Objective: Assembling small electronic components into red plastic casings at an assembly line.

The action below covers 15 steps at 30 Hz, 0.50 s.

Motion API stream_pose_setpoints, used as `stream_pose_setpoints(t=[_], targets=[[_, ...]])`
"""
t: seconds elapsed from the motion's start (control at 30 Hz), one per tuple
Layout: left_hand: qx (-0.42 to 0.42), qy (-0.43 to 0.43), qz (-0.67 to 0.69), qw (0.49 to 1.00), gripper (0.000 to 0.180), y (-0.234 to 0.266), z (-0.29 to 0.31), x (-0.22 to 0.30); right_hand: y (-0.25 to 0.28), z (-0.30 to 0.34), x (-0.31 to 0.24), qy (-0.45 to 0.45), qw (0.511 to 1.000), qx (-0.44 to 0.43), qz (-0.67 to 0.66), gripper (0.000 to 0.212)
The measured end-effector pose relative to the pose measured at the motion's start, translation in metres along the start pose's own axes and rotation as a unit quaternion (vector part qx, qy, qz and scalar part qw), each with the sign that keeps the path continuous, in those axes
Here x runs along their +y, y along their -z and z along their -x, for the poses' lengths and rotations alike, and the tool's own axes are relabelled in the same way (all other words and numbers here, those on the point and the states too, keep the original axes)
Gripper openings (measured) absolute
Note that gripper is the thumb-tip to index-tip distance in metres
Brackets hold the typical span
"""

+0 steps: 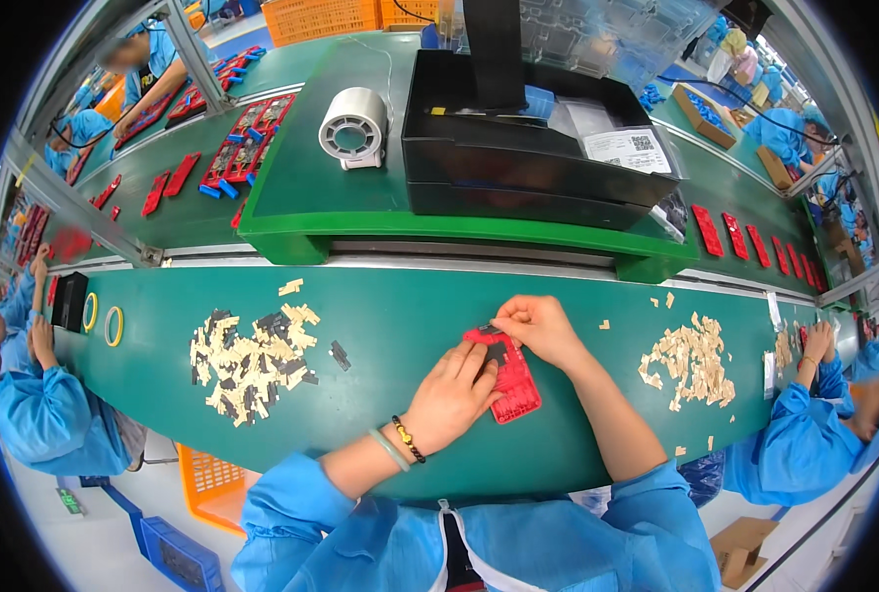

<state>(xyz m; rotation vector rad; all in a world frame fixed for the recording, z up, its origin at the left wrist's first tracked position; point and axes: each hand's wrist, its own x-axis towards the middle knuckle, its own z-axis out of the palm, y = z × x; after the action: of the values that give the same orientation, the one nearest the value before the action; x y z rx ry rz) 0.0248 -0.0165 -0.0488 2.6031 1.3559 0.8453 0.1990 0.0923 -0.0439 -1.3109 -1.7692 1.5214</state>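
A red moulded tray (520,393), with a dark part in its upper area, lies slightly tilted on the green table in front of me. My left hand (451,395) grips it from the left, fingers bent over its upper face and covering part of it. At the tray's far end, my right hand (538,328) pinches a small dark piece (487,329), mostly hidden by the fingertips. To the left is a loose pile of small beige and dark grey pieces (252,360), with a single dark piece (340,355) beside it. Another pile of beige pieces (691,360) lies at the right.
Beyond the table, a green raised shelf (301,222) bears a white fan (353,128) and a black bin (538,183). Red trays (735,237) line the conveyor behind. Co-workers in blue (54,419) sit at both sides. An orange crate (212,483) stands below the table's edge.
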Motion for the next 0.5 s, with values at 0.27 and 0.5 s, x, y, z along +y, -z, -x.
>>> stream_pose_setpoints(t=[0.27, 0.5], targets=[[0.002, 0.011, -0.02, 1.0, 0.038, -0.0011, -0.0005, -0.0007, 0.0013, -0.0019, -0.0033, -0.013, 1.0, -0.009, 0.022, 0.011], [-0.006, 0.028, -0.019, 0.999, 0.037, -0.0009, 0.0003, -0.0003, -0.0006, 0.0007, -0.0076, 0.0, 0.998, -0.011, 0.061, 0.01]])
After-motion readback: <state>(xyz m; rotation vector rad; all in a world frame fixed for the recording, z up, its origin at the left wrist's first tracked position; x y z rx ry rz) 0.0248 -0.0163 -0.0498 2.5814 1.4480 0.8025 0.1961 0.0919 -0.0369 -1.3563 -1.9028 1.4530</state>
